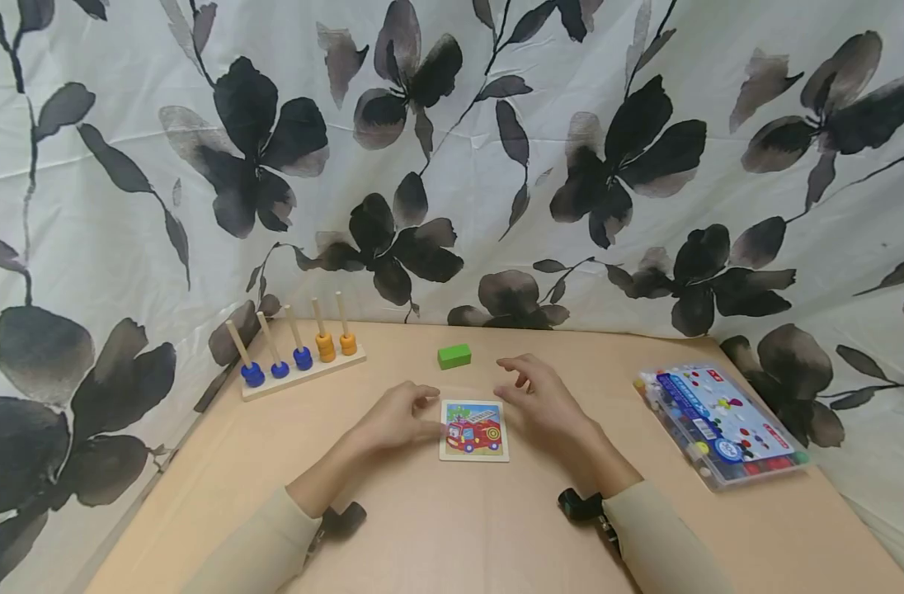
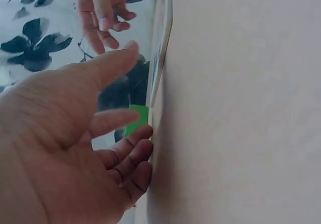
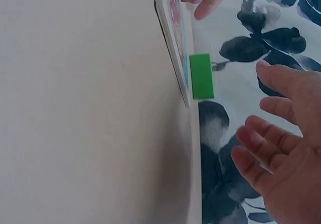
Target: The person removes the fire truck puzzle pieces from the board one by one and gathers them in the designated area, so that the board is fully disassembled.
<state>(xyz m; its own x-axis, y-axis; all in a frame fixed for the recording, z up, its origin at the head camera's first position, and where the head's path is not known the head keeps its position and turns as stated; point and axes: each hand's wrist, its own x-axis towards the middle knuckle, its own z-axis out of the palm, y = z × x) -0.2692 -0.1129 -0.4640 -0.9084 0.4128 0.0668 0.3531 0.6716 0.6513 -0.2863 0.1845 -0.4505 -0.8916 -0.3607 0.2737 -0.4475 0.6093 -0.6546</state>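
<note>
A small square picture board (image 1: pixel 474 431) with a white border and a red fire truck on it lies flat on the table. My left hand (image 1: pixel 396 419) is beside its left edge, the thumb tip overlapping the border in the head view. In the left wrist view the left fingers (image 2: pixel 135 158) bend loosely and hold nothing. Past the board's upper right corner hovers my right hand (image 1: pixel 552 400), its fingers relaxed and apart. The right wrist view shows the right palm and fingers (image 3: pixel 256 153) without anything in them. Behind the board sits a green block (image 1: pixel 454 356).
At the back left stands a wooden peg rack (image 1: pixel 303 375) with blue and orange beads on its pegs. A clear plastic case (image 1: pixel 722 425) with a blue and white label and colourful pieces lies on the right. A floral curtain (image 1: pixel 496 165) hangs along the table's back edge.
</note>
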